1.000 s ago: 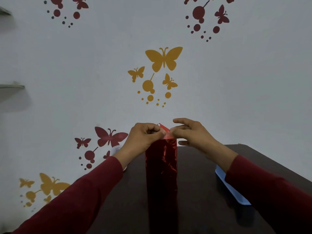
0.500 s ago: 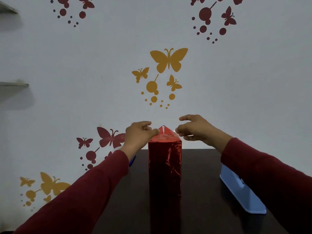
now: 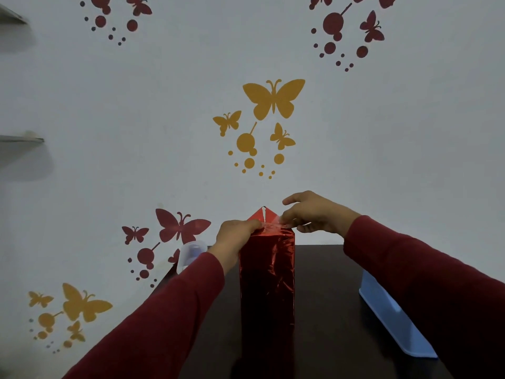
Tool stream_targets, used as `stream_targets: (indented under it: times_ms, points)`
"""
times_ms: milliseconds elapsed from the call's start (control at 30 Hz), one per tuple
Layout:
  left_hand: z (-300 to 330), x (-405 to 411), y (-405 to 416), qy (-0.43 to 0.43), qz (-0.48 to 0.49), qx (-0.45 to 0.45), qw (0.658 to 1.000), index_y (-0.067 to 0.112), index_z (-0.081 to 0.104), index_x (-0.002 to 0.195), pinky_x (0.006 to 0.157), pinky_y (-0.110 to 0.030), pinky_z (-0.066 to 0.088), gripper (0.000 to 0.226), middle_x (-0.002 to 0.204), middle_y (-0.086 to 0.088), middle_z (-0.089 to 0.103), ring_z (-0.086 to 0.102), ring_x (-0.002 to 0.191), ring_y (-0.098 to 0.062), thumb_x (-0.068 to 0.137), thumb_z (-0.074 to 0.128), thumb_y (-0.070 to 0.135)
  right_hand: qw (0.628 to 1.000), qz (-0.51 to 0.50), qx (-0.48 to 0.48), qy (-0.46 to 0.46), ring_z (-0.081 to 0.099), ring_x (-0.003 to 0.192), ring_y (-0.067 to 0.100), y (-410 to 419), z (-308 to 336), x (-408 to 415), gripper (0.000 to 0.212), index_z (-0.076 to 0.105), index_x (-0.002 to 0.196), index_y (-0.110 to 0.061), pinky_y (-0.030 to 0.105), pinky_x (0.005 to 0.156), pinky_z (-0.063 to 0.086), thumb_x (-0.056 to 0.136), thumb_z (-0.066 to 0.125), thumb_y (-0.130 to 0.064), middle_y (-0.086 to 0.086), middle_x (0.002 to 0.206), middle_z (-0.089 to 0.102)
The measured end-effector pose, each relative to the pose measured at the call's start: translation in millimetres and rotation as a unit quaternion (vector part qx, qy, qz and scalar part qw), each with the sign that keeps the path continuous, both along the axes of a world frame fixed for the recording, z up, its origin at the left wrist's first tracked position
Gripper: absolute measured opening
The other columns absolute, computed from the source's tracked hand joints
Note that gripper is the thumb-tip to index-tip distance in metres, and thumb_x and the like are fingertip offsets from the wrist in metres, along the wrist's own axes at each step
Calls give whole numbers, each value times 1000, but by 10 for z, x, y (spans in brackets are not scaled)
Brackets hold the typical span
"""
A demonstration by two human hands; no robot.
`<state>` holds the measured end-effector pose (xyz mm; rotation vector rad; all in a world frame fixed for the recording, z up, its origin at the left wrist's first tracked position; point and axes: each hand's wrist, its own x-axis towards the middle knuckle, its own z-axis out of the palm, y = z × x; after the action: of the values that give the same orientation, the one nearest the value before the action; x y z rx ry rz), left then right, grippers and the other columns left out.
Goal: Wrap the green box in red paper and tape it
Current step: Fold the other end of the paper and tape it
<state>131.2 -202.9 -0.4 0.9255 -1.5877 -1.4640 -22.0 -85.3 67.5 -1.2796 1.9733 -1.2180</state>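
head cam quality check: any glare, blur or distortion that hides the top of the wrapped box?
Head view: the red paper shows streaky foil glare down its front; the clear tape at the top shows only as a pale sheen between the left hand and the right hand; wide-angle stretch widens the sleeves at the lower corners; the dark table keeps little detail; focus is soft throughout.

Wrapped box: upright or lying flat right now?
Upright. The wrapped box stands tall on its end on the dark table, its folded top flap pointing up, with both hands at that top end.
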Motion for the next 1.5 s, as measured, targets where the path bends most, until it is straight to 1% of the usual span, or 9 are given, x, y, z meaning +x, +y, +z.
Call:
stream_targets:
  times_ms: [433, 567, 667, 767, 867, 1033, 1133, 1367, 1500]
  points:
    - [-67, -54, -77, -5, 3, -26, 1000, -1, 78, 97, 82, -44, 62, 43, 93, -16, 79, 77, 90, -33, 69, 87, 30, 998, -51, 34, 34, 64, 60, 7, -98, -32, 56, 87, 45, 150, -25, 23, 58, 48, 76, 84, 0, 1, 77, 70]
    - [-97, -70, -106, -2, 5, -31, 1000, -3, 76, 101, 72, -36, 59, 42, 96, -18, 78, 75, 78, -26, 73, 85, 28, 996, -74, 42, 11, 59, 102, 19, -97, -19, 75, 106, 30, 157, -36, 31, 73, 46, 73, 88, -5, 11, 126, 60]
    - [-109, -69, -113, 4, 10, -34, 999, -3, 75, 102, 69, -32, 57, 40, 93, -15, 78, 72, 74, -22, 77, 84, 27, 989, -84, 49, -114, 59, 114, 20, -96, -149, 78, 69, 57, 131, -31, 38, 85, 47, 72, 83, -6, 0, 133, 57]
    - [-118, -87, -115, 1, 14, -40, 999, 5, 74, 90, 75, -37, 59, 28, 94, -14, 78, 72, 78, -24, 77, 84, 28, 969, -89, 15, -232, 64, 92, 16, -130, -381, 168, 37, 68, 105, -25, 42, 88, 45, 69, 73, -15, -6, 103, 68]
    - [-115, -81, -111, 4, 20, -41, 999, 8, 73, 88, 74, -35, 58, 25, 91, -13, 77, 71, 75, -23, 76, 85, 26, 969, -94, -26, -225, 58, 77, 15, -144, -488, 260, 6, 65, 85, -23, 39, 84, 40, 79, 66, -21, -4, 79, 61]
    - [-108, -62, -69, 5, 22, -41, 999, 5, 75, 94, 73, -34, 59, 30, 91, -11, 78, 74, 79, -22, 75, 86, 26, 964, -51, -59, -254, 61, 96, 14, -39, -550, 188, 42, 67, 122, -34, 40, 87, 46, 85, 66, -14, -9, 111, 63]
    - [-121, -77, -57, 3, 30, -50, 998, 6, 76, 95, 79, -36, 60, 32, 92, -10, 78, 76, 86, -24, 75, 86, 29, 957, -31, -72, -278, 62, 103, 15, 28, -576, 95, 56, 65, 126, -37, 40, 83, 46, 77, 64, -9, -9, 126, 63]
    - [-109, -51, -49, -2, 14, -41, 999, 9, 74, 97, 74, -33, 60, 31, 94, -9, 78, 76, 86, -24, 77, 85, 29, 962, -97, -39, -253, 64, 77, 11, -49, -520, 268, 4, 73, 78, -23, 36, 81, 43, 77, 75, -20, -9, 71, 68]
    - [-109, -46, -68, 6, 22, -34, 999, 10, 76, 96, 80, -34, 61, 29, 94, -8, 78, 76, 87, -23, 77, 86, 29, 948, -73, -69, -302, 64, 83, 11, -33, -550, 250, 2, 69, 92, -22, 32, 73, 48, 92, 72, -22, -7, 88, 68]
